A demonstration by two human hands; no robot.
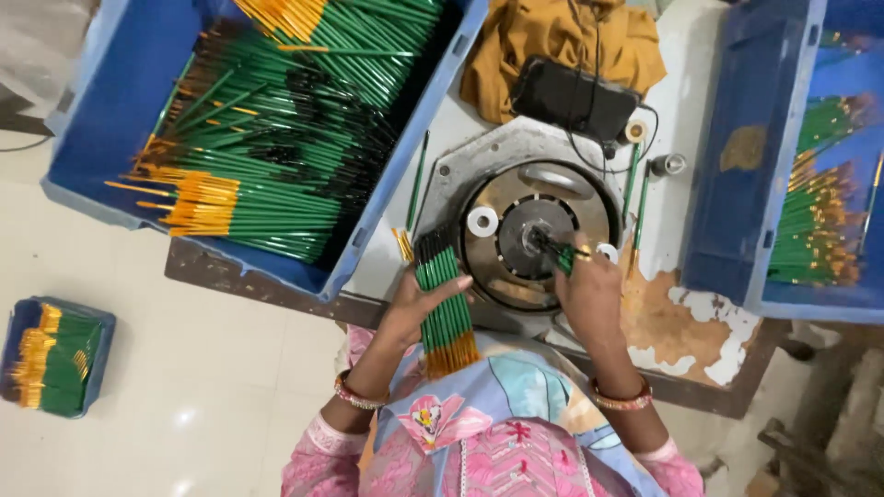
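Gripping: left hand (416, 304) has its fingers wrapped around a bundle of green brushes (444, 308); thumb lies across the front of the bundle.
Bundle axis: runs nearly straight away from the person, dark tips toward the machine, orange ends toward the body.
Bundle place: at the near table edge, just left of the round metal machine (539, 230).
Right hand: right hand (589, 290) is closed on a single green brush (560, 253), pinched between the fingertips.
Single brush axis: slants up and left, its far end at the dark hub in the middle of the machine.
Left crate: big blue crate (110, 110) holds many green brushes lying mostly crosswise, orange ends to the left, dark tips to the right.
Right crate: blue crate (737, 184) holds more green brushes in a smaller heap.
Floor bin: small blue bin (28, 317) holds orange-ended green brushes.
Materials: machine is dull grey metal, round plate on an angular base; table top (672, 331) is chipped white paint over brown.
Other: mustard cloth (552, 37) lies crumpled behind the machine.
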